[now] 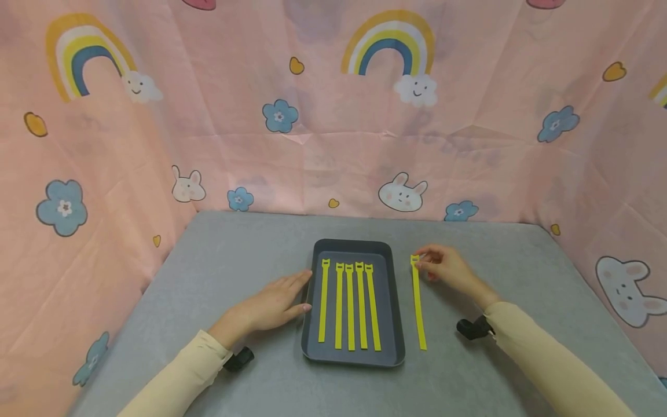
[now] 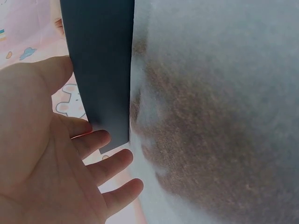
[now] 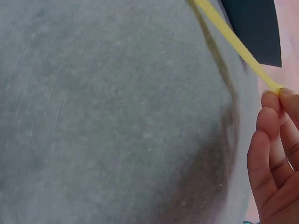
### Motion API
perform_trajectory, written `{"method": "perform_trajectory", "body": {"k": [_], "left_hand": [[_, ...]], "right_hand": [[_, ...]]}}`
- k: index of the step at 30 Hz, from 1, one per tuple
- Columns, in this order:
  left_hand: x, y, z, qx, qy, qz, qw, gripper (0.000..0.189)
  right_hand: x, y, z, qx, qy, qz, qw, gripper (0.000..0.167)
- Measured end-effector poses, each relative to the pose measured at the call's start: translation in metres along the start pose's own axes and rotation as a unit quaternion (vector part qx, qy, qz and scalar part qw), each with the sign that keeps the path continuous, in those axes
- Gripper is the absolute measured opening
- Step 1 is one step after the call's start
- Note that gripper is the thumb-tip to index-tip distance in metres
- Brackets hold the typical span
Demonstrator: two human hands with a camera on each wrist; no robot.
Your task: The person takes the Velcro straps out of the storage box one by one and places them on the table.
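A dark grey rectangular tray (image 1: pixel 354 360) lies on the table with several yellow cable ties (image 1: pixel 350 307) side by side in it, slotted heads toward the far end. My left hand (image 1: pixel 273 301) rests at the tray's left side, fingers straight, fingertips and thumb at the rim; in the left wrist view the fingers (image 2: pixel 114 168) are spread beside the tray's wall (image 2: pixel 100 74). To the right of the tray, my right hand (image 1: pixel 445 267) pinches another yellow cable tie (image 1: pixel 418 307) by its head end between thumb and fingertips. In the right wrist view this strip (image 3: pixel 233 39) slants down, its shadow on the table.
The grey table (image 1: pixel 219 255) reaches back to a pink curtain (image 1: pixel 312 162) printed with rainbows, rabbits and flowers, which also hangs along both sides. A small black device (image 1: pixel 474 329) is strapped at the right wrist, another (image 1: pixel 239 359) at the left.
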State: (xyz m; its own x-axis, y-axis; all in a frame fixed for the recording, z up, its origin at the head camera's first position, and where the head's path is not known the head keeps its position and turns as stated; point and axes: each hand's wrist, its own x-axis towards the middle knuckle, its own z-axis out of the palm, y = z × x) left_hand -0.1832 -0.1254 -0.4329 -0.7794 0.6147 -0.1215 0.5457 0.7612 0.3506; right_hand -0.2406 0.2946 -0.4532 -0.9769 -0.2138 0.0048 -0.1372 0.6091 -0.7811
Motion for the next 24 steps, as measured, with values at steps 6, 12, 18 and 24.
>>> {"method": "perform_trajectory", "body": {"k": [6, 12, 18, 24], "left_hand": [[0.0, 0.0, 0.001, -0.001, -0.001, -0.009, 1.0, 0.074], [0.0, 0.0, 0.0, -0.004, -0.001, -0.01, 0.9999, 0.074], [0.0, 0.0, 0.001, -0.003, -0.003, -0.014, 0.9999, 0.074], [0.0, 0.001, 0.001, -0.005, -0.004, -0.013, 0.9999, 0.074]], "right_hand": [[0.004, 0.005, 0.004, -0.004, 0.001, 0.007, 1.0, 0.027], [0.003, 0.005, 0.008, -0.005, -0.001, 0.012, 0.9999, 0.027], [0.003, 0.006, 0.012, -0.002, 0.007, 0.005, 1.0, 0.027], [0.002, 0.009, 0.014, 0.0, 0.014, -0.002, 0.9999, 0.029]]}}
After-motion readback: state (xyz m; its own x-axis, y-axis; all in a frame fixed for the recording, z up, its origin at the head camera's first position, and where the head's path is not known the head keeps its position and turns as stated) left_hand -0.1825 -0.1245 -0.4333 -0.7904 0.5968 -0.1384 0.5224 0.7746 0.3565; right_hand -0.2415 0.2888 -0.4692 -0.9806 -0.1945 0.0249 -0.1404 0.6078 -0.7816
